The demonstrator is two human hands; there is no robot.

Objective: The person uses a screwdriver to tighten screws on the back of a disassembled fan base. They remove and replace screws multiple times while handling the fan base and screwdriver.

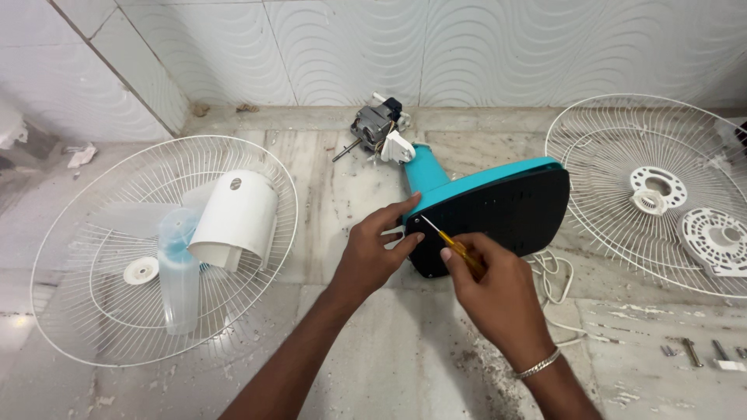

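A teal fan base lies tipped on the marble floor with its black underside facing me. Its neck leads back to the bare motor. My left hand grips the base's left edge, thumb and fingers on the rim. My right hand holds a yellow-handled screwdriver, its tip set against the black underside near the left edge, close to my left fingers. A white cord trails from under the base beside my right hand.
At left a white wire grille lies flat, holding a translucent fan blade and a white motor cover. Another grille with white plastic rings lies at right. Loose screws sit at the lower right. Tiled walls stand behind.
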